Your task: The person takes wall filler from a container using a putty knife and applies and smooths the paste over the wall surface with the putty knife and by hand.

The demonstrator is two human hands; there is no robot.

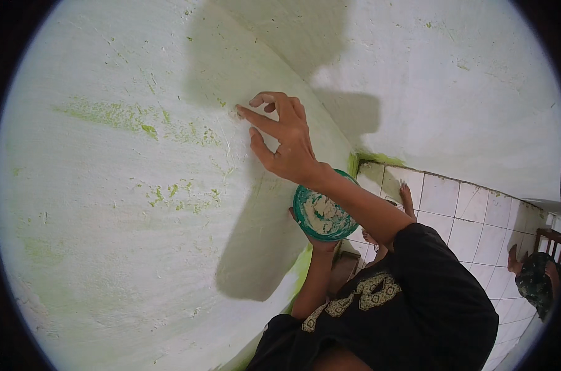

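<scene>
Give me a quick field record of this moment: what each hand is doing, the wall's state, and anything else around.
right hand: raised, index fingertip pressed on the wall, other fingers loosely curled, holding nothing visible
left hand: under the green bowl, holding it up from below
green bowl: round, smeared inside with pale paste
wall: whitish rough coat, green patches showing through
floor: white tiles, the person's bare feet on them
another person: at the right edge, partly seen

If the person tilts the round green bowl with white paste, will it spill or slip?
The round green bowl looks light, since the left hand alone carries it from below. The white paste looks thick and lumpy, so it probably clings. Smears may make the rim slippery.
</scene>
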